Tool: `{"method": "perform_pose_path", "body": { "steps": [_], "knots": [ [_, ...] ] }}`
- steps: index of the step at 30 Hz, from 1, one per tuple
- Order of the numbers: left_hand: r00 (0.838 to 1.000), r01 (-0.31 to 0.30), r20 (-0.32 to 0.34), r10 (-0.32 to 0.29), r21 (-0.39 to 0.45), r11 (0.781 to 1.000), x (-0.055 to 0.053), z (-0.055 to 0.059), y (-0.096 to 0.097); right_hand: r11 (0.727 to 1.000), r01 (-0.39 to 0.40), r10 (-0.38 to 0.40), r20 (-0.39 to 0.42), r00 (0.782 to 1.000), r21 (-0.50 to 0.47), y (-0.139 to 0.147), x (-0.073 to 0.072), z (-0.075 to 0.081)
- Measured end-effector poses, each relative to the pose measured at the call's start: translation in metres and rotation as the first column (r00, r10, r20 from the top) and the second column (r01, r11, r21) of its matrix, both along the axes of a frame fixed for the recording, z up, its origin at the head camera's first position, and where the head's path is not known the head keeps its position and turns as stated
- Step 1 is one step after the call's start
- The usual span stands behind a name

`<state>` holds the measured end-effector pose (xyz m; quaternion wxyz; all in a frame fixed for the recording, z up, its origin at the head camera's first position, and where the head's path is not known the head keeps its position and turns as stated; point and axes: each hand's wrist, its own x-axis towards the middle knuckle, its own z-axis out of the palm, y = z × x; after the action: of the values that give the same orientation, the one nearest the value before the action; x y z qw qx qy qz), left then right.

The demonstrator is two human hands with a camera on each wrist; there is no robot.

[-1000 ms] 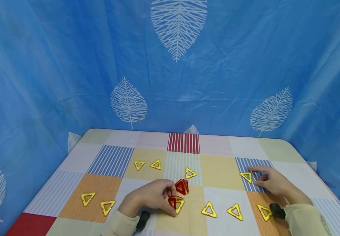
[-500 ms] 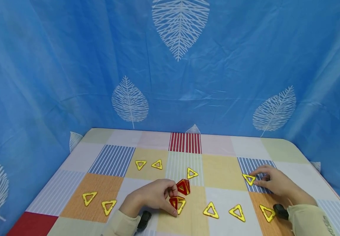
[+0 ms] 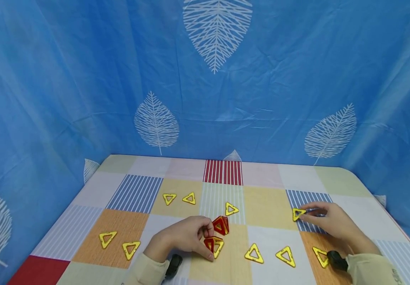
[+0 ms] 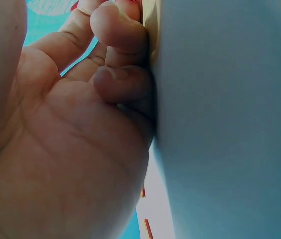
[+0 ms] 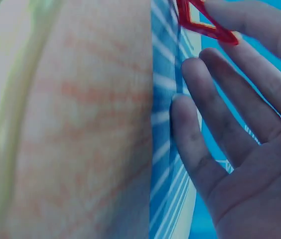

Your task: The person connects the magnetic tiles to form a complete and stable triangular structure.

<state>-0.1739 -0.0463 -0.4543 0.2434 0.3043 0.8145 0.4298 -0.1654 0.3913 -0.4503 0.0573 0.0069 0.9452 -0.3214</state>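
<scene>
My left hand [image 3: 183, 239] rests on the cloth and holds a small build of red and yellow triangle tiles [image 3: 220, 247] between thumb and fingers. Just behind it stands a red pyramid of triangle tiles [image 3: 221, 225], close to the fingertips. Over at the right, my right hand [image 3: 335, 221] pinches a yellow triangle tile [image 3: 294, 215] between thumb and index finger. That tile [image 5: 208, 31] looks red from underneath in the right wrist view, and the other fingers are loosely extended. In the left wrist view the curled fingers [image 4: 123, 84] hide most of what they hold.
Loose yellow triangle tiles lie around: two at the left [image 3: 131, 250], two at the back [image 3: 189, 198], one behind the pyramid [image 3: 231, 209], several at the front right [image 3: 286, 256]. A patchwork cloth [image 3: 262, 202] covers the table. Blue leaf-print curtains [image 3: 262, 79] surround it.
My right hand has closed thumb and index finger on the yellow triangle tile, which now sits tilted in the pinch. The left hand keeps its hold in place.
</scene>
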Motion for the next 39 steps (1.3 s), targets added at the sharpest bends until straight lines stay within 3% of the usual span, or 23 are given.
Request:
{"method": "perform_pose_path", "body": {
  "steps": [9, 14, 23, 33, 39],
  "knots": [
    [1.0, 0.012, -0.014, -0.012, -0.008, 1.0, -0.002, -0.001, 0.0, 0.99, -0.008, 0.006, -0.017, 1.0, -0.141, -0.014, -0.002, -0.002],
    [1.0, 0.008, -0.012, -0.008, -0.018, 1.0, -0.003, -0.002, 0.0, 0.988, -0.013, 0.007, -0.045, 0.999, -0.152, -0.02, -0.001, -0.001],
    [1.0, -0.012, 0.016, 0.012, -0.025, 1.0, -0.003, -0.002, 0.0, 0.977, -0.111, 0.083, -0.159, 0.984, -0.181, -0.044, -0.003, 0.005],
    [1.0, -0.009, -0.03, 0.008, -0.038, 0.999, -0.003, -0.002, 0.001, 0.918, -0.273, 0.226, -0.186, 0.956, -0.288, -0.094, 0.001, 0.014],
    [1.0, -0.009, -0.015, 0.009, -0.034, 0.999, -0.002, -0.003, 0.0, 0.876, -0.398, 0.356, -0.191, 0.915, -0.272, -0.126, 0.005, 0.014]
  ]
}}
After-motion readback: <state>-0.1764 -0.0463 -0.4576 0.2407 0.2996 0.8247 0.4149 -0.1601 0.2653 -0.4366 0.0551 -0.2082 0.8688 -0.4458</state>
